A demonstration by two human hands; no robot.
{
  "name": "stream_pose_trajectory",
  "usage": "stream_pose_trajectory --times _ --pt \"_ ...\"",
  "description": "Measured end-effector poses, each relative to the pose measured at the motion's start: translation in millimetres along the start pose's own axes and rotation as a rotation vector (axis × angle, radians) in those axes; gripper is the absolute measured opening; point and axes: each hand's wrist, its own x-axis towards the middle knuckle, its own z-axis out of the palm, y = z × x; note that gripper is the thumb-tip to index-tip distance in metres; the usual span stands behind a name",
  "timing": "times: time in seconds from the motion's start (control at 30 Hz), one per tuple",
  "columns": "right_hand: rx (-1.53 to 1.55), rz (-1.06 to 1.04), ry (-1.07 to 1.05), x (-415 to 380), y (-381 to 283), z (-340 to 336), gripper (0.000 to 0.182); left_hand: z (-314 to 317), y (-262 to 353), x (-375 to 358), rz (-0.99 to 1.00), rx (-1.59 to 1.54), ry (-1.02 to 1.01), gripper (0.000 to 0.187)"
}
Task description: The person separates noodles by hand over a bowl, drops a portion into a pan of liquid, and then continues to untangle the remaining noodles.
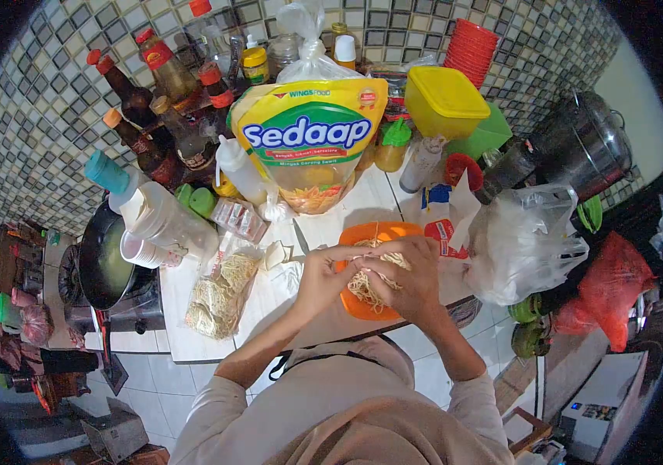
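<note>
Over an orange bowl [393, 229], both hands come together around pale yellow noodles [362, 288]. My left hand [325, 271] is closed, its fingertips pressed on the noodles at the upper left. My right hand [412, 273] curls over the same noodles from the right, with strands showing between and below its fingers. Some noodles lie in the bowl and hang at its edge. To the left, a clear plastic bag [223, 298] full of noodles rests on the white counter. A knife [301, 237] lies near the bowl, beside crumpled white wrapping [283, 271].
A Sedaap pouch [308, 139] stands behind the bowl. Sauce bottles [126, 89] line the wall at the left. A wok [106, 256] sits on a stove, far left. White plastic bags [525, 244] and a yellow container [446, 101] are at the right.
</note>
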Motion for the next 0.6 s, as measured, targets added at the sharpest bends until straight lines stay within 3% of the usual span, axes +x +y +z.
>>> stream_pose_trajectory --times 0.03,0.07,0.13,0.3,0.47,0.6 --pt "-0.023 -0.012 0.029 -1.8 0.1 1.9 0.029 1.1 -2.6 0.1 -0.067 -0.194 0.008 0.022" --pt "-0.047 -0.023 0.059 -3.4 -0.2 3.3 0.031 1.2 -5.3 -0.1 -0.067 -0.194 0.007 0.022" --pt "-0.075 -0.017 0.097 -6.0 -3.0 4.1 0.033 0.9 -8.6 -0.9 -0.254 -0.445 -0.033 0.022" --pt "-0.022 -0.003 0.160 -11.7 0.4 9.4 0.033 3.3 -7.0 -4.8 -0.340 -0.630 -0.066 0.023" --pt "0.085 0.189 0.172 -22.1 0.4 15.4 0.025 1.7 -3.8 -7.3 -0.436 -0.842 -0.097 0.023" --pt "0.139 0.220 0.177 -25.4 2.1 16.7 0.020 0.3 0.0 -6.7 -0.482 -0.948 -0.139 0.023"
